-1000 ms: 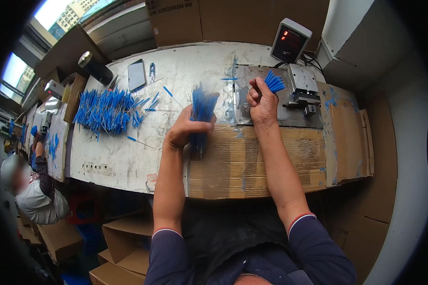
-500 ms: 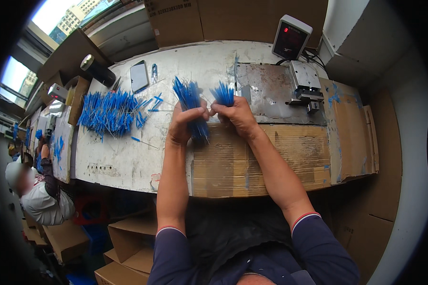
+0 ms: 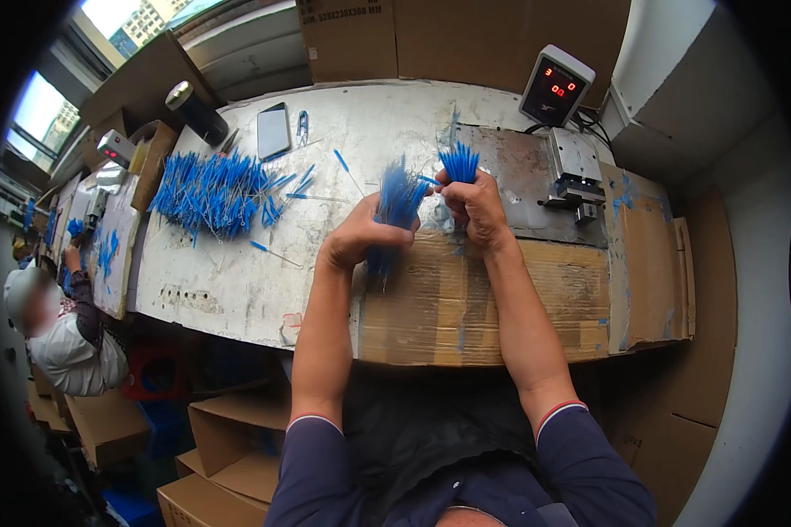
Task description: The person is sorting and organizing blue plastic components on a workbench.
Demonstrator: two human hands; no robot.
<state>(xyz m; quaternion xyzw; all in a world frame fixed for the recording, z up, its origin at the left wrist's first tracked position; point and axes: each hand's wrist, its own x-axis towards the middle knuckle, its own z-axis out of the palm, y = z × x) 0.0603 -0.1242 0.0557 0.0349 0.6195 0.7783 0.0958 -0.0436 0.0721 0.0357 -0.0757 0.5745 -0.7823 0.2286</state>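
Observation:
My left hand point(image 3: 360, 234) is wrapped around a thick bundle of blue-tipped thin wires point(image 3: 399, 195), smeared a little by motion. My right hand point(image 3: 481, 209) grips a smaller bunch of the same blue-tipped wires point(image 3: 459, 160), blue ends pointing up. Between the two hands, one blue-tipped piece point(image 3: 429, 180) lies slantwise near the right fingertips; which hand has it I cannot tell. A large heap of blue-tipped wires point(image 3: 213, 195) covers the table's left part. Single pieces lie loose beside it, one blue-tipped wire point(image 3: 260, 247) in front and another point(image 3: 341, 161) behind my left hand.
On the white table point(image 3: 237, 290) are a phone point(image 3: 273, 131), small thread snips point(image 3: 302, 128) and a dark flask point(image 3: 196, 114). A metal fixture point(image 3: 575, 171) and a red-digit display point(image 3: 555, 86) stand right. Cardboard point(image 3: 483, 299) covers the front. A co-worker point(image 3: 70, 342) sits far left.
Both hands have shifted right in the picture and spread slightly apart. A single blue-tipped piece now shows between them. The display shows more lit digits, and the whole view has swung a little.

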